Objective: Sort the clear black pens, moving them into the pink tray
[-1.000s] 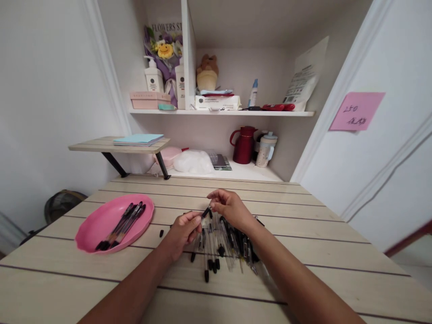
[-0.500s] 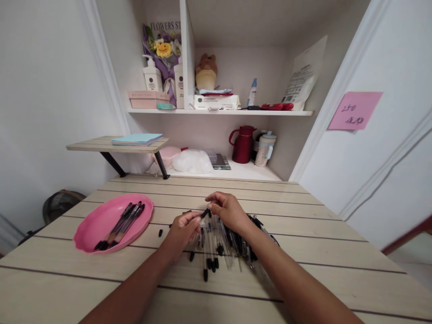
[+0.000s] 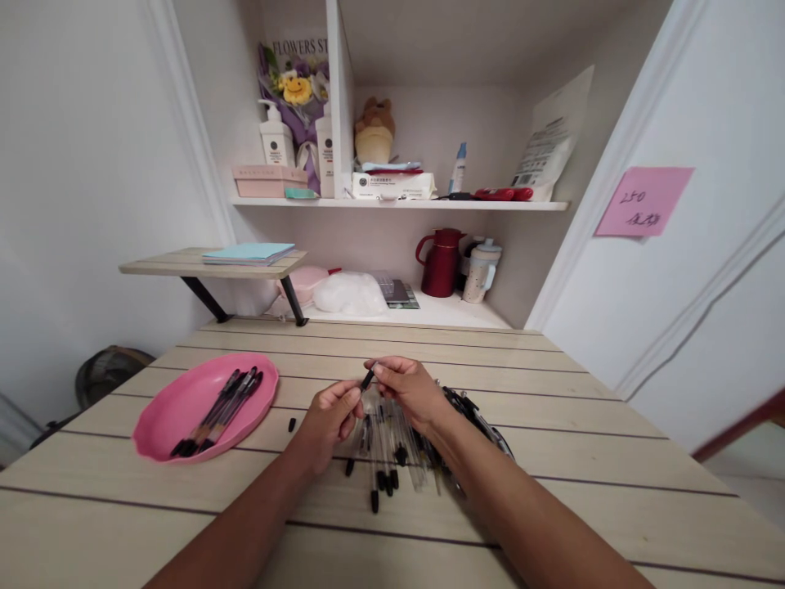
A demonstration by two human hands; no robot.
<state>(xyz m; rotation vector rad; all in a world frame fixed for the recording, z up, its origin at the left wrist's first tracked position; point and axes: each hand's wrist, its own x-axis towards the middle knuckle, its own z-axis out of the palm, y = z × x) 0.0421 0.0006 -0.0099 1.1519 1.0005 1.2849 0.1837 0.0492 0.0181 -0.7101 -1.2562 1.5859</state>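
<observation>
A short black pen part (image 3: 368, 378), perhaps a rubber grip or a cap, spans the gap between my two hands. My left hand (image 3: 334, 413) pinches its lower end between thumb and forefinger. The upper end, with a small pale tip, is in the closed fingers of my right hand (image 3: 410, 391). Below them lies a spread of clear pen barrels (image 3: 381, 446) with black caps on several ends. More black pen parts (image 3: 472, 413) are heaped beside my right wrist, partly hidden by the forearm. A loose black cap (image 3: 292, 424) rests left of my left hand.
A pink scalloped tray (image 3: 156, 409) with several black pens (image 3: 224, 409) stands at the left on the slatted tabletop (image 3: 275, 523). Behind it is a small raised shelf (image 3: 165, 263). A red jug (image 3: 441, 263) and a tumbler (image 3: 482, 274) stand at the back.
Both hands have tilted the black part steeper and lifted it slightly. My right fingers have curled in closer around its upper end. The tray has stayed put.
</observation>
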